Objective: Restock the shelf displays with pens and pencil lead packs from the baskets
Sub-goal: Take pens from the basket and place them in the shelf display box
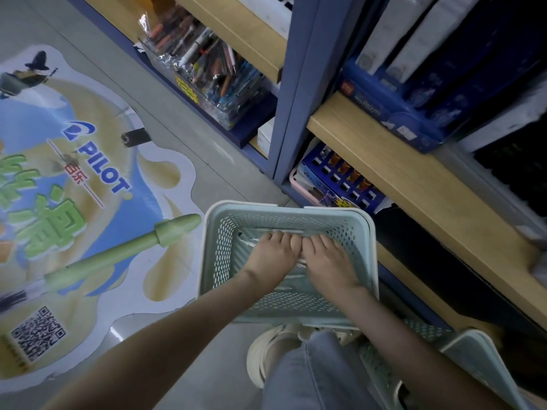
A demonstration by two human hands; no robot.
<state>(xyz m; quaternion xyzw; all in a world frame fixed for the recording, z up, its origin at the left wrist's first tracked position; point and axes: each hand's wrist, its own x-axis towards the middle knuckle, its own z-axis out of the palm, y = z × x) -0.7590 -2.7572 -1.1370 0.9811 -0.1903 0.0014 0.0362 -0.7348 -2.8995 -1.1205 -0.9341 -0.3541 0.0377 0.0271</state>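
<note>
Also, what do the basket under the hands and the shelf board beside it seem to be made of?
The basket looks like moulded plastic, pale green and matt: thin walls with regular holes. The shelf board looks like wood or wood-look laminate, tan with faint grain; which, I cannot tell.

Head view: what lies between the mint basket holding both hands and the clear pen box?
Bare grey floor tile separates that basket from the clear pen box; the head view shows nothing lying on it.

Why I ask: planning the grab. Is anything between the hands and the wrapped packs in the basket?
Nothing visible. The left hand and right hand are inside the pale green basket, lying directly on the clear-wrapped packs at its bottom; whether they grip is unclear.
</note>
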